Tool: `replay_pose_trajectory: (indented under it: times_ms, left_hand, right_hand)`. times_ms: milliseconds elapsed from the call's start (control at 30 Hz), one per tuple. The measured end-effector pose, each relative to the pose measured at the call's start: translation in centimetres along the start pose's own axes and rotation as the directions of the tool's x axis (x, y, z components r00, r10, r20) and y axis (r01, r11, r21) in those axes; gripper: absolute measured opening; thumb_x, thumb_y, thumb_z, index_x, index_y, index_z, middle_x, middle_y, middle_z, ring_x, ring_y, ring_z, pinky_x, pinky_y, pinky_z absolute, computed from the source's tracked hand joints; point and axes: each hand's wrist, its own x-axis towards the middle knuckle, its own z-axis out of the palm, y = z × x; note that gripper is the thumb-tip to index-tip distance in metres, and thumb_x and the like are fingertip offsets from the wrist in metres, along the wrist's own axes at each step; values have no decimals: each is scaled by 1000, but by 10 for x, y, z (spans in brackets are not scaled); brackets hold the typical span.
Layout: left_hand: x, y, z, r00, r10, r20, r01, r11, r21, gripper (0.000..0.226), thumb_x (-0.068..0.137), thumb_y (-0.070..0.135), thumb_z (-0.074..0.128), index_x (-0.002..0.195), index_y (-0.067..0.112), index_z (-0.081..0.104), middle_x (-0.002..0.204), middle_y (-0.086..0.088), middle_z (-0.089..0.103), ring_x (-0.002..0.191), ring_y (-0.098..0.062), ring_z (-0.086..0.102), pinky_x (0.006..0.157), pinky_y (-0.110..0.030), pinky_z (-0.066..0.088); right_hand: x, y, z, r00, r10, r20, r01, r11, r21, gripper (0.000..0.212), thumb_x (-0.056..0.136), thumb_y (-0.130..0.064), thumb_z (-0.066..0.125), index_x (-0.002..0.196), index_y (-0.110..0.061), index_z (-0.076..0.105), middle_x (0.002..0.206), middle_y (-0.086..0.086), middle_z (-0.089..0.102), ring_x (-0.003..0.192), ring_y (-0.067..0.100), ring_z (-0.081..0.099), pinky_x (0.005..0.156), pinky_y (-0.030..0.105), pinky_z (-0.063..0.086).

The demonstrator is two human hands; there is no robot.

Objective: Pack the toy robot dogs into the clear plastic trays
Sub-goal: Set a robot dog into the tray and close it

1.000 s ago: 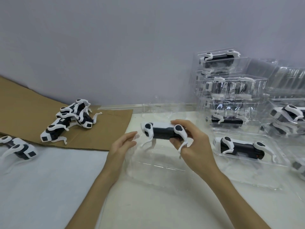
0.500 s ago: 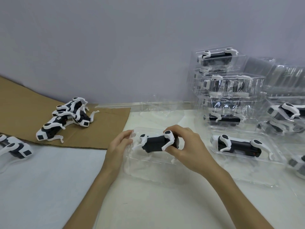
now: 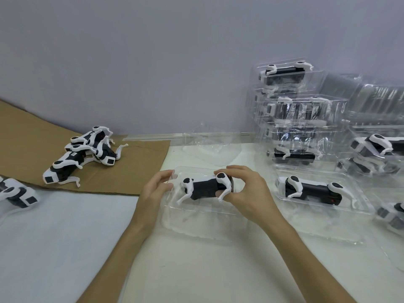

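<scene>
The right hand [image 3: 247, 193] pinched the rear end of a black-and-white toy robot dog [image 3: 205, 188], fingers curled over its back and thumb beneath. The dog lay on its side in the clear plastic tray [image 3: 196, 226] on the bench [image 3: 196, 270]. The left hand [image 3: 153, 191] gripped the tray's left rim between thumb and curled fingers. Just to the right, another dog [image 3: 310, 190] lay in a second tray [image 3: 358, 206]. Loose dogs [image 3: 87, 154] lay heaped on cardboard [image 3: 142, 167] at left. Filled trays [image 3: 290, 119] were stacked at back right.
</scene>
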Motion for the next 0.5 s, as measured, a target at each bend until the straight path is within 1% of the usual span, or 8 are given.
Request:
replay_pose_trajectory:
  times_ms: [100,133,167,233,333,367,433,500]
  left_hand:
    - [1,0,1,999,-40,-19,40,999,-14,49,76,34,54,122,25,66,121,10,69,118,-9,59,92,-23,40]
    - [1,0,1,997,-73,12,74,997,-6,54,76,39,55,129,29,63,128,14,65,124,-6,55,96,-23,38]
    - [0,1,-1,992,-106,62,105,994,7,60,77,44,56,135,32,58,133,19,59,128,-3,51,99,-23,36]
    - [-1,3,-3,981,-133,142,127,991,47,67,75,49,60,141,40,51,134,27,53,126,6,47,96,-18,35]
    - [-2,4,-2,990,-103,97,98,994,57,57,70,39,62,126,44,58,120,29,63,119,11,52,86,-14,38]
    - [-2,4,-1,994,-85,62,82,995,50,54,69,35,61,123,42,61,119,24,66,119,5,56,88,-16,39]
    - [-4,2,1,999,-42,-1,42,998,43,53,70,29,59,122,36,63,121,12,69,118,-6,60,96,-27,43]
    - [-6,2,0,999,21,-42,-18,997,81,51,71,28,57,121,37,63,122,10,69,116,-2,60,104,-36,45]
  right_hand:
    - [1,2,-2,997,15,76,-22,995,100,56,82,-7,68,118,-49,65,133,-27,54,130,-5,43,102,15,33]
    - [1,2,-2,996,32,79,-44,986,163,60,81,-2,63,121,-47,65,136,-25,54,127,-11,42,97,10,33]
    - [2,1,-2,996,57,73,-72,970,233,62,80,2,59,120,-45,65,136,-23,55,124,-13,43,94,10,34]
    - [4,0,-2,990,133,46,-141,917,374,58,78,-1,54,117,-42,65,136,-16,56,123,-7,47,97,20,36]
    - [7,0,2,969,249,11,-226,858,461,43,93,-15,53,129,-37,57,138,-14,50,134,4,41,102,30,32]
    - [6,1,4,963,267,15,-247,864,438,42,97,-23,53,136,-37,51,137,-17,46,132,5,40,100,31,31]
    - [4,1,10,952,303,54,-299,868,396,52,97,-41,55,147,-37,38,139,-17,39,128,6,39,98,32,32]
    - [4,3,12,933,351,77,-353,854,383,66,94,-52,57,152,-35,31,147,-11,36,135,12,39,104,37,34]
